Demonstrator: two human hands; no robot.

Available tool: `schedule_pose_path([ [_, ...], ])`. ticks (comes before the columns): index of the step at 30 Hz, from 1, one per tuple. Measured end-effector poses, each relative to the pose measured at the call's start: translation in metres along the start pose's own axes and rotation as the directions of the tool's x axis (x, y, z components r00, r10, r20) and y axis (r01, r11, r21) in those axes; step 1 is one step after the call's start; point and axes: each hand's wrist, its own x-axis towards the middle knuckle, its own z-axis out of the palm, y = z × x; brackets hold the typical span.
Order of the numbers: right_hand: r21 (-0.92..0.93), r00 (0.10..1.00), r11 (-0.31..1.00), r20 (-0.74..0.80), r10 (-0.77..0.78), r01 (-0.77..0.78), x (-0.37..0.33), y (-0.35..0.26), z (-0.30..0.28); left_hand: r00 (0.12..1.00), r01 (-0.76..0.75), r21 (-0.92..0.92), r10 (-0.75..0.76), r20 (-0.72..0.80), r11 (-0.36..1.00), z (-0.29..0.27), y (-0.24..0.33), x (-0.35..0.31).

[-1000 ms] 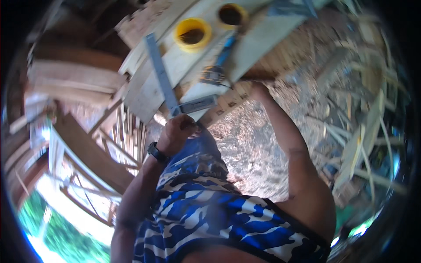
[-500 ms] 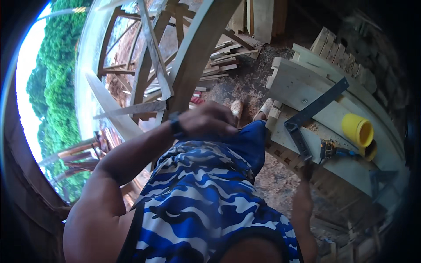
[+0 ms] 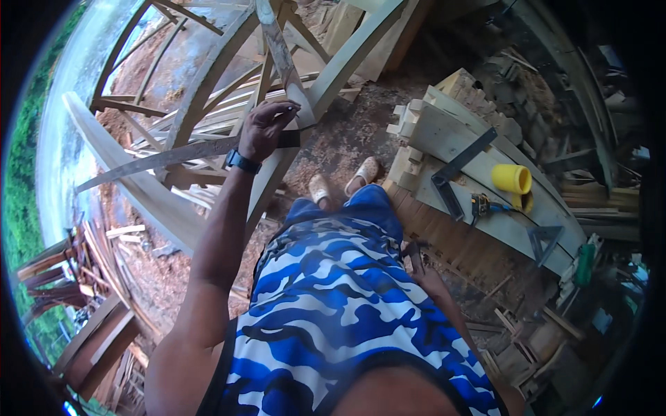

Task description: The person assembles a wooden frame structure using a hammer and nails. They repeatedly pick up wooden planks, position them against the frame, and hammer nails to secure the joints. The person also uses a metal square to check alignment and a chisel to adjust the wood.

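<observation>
My left hand [image 3: 262, 130], with a dark watch [image 3: 243, 162] on its wrist, is raised over a curved timber frame [image 3: 284, 156]. Its fingers are pressed together at the tips, and anything between them is too small to name. Behind that hand, a thin tapered wooden board [image 3: 163, 157] runs across the frame, and another wooden strip [image 3: 281, 55] meets the frame just beyond it. Low at my right hip is my right hand [image 3: 421, 269], closed round a dark tool [image 3: 413, 254] whose kind I cannot make out.
To the right, a plank bench [image 3: 433, 145] holds a dark carpenter's square [image 3: 461, 170], a yellow cup-shaped container [image 3: 511, 178], a tape measure [image 3: 480, 206] and another angled metal piece [image 3: 544, 241]. Wood offcuts [image 3: 114, 260] lie at left. Shavings cover the ground around my feet [image 3: 320, 188].
My left hand has gone from in front of my waist forward and left, up to the timber frame. My right hand has drawn from the bench edge back to my hip. My view has shifted.
</observation>
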Motion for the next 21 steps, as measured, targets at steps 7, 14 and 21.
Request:
schedule_pose_path([
  [7,0.248,0.605,0.564,-0.135,-0.785,0.787,-0.112,-0.179,0.048,0.992,-0.032,-0.102,0.020,-0.123,0.994,0.010,-0.016,-0.004],
  [14,0.035,0.647,0.646,-0.068,-0.760,0.762,-0.101,-0.231,0.085,0.978,-0.045,0.038,0.052,-0.201,0.998,0.014,-0.024,0.000],
  [21,-0.187,0.485,0.498,-0.114,-0.867,0.847,-0.111,-0.256,0.114,0.964,-0.149,0.092,0.166,-0.208,0.984,0.014,-0.015,-0.002],
])
